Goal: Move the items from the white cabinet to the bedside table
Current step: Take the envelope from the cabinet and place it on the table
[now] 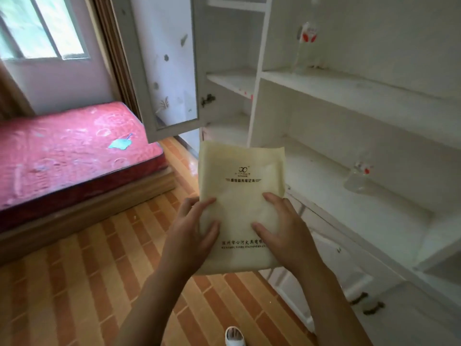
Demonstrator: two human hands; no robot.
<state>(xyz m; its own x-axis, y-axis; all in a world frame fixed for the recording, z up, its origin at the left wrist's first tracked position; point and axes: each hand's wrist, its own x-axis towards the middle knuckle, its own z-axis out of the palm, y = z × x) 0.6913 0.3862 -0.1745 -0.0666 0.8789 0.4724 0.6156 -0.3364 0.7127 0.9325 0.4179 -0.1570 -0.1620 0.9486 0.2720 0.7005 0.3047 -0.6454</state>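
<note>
A: Where's the packet?

B: Out of the white cabinet already. The cream packet is held over the floor, the left hand and right hand each gripping a lower side edge, thumbs on its printed face.

A: How will it handle?

B: Light, I'd judge, with a soft wrapper over something flat and stiffer, probably a notebook. Holding the two edges suits it; the wrapper may be slippery.

A: What's left on the shelves?

B: An upper glass and a lower glass, each with red marks, though it's blurry. Both are fragile, so take them by the bowl. The bedside table isn't in view.
</note>
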